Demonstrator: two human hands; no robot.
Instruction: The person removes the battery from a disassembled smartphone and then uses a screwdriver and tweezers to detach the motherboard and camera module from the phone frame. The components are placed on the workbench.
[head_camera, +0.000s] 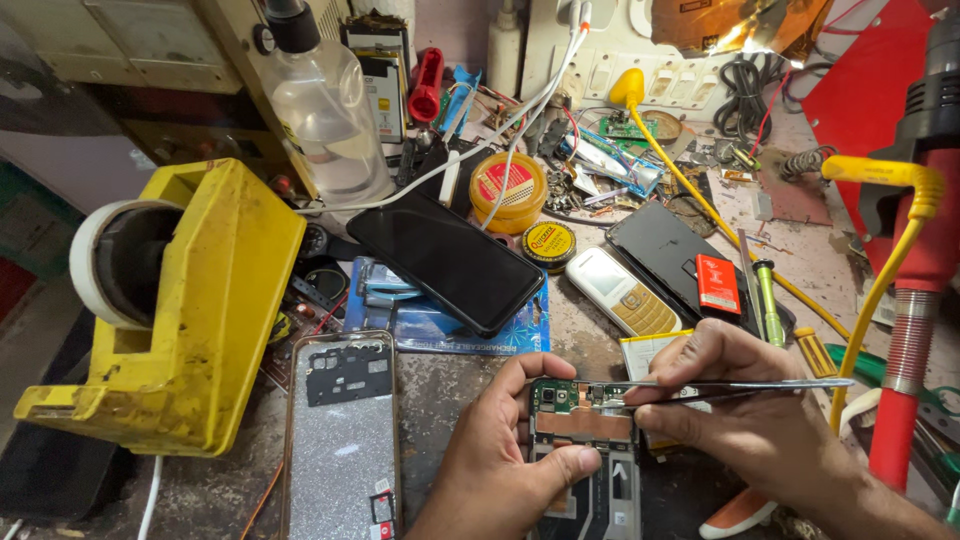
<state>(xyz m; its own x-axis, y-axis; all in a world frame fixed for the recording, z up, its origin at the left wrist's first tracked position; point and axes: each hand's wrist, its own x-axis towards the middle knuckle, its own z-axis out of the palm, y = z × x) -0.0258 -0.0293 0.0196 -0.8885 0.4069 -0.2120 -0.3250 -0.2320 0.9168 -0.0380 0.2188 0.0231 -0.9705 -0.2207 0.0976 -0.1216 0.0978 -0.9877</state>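
Head view: near centre of the cluttered counter (470, 375) lies an opened phone (585, 450), circuit board bare. The left hand (500, 445) clamps its left edge, thumb across the board, grip closed on the phone. The right hand (745, 400) pinches metal tweezers (720, 385), tips resting at the board's top end near the camera module. Just left lies a phone back cover (340, 440) (glittery inside); farther left, a yellow tape dispenser (190, 300). Beyond, a black phone (445, 260) lies face up.

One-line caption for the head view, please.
Left hand steadies an opened phone while right hand works tweezers over it.
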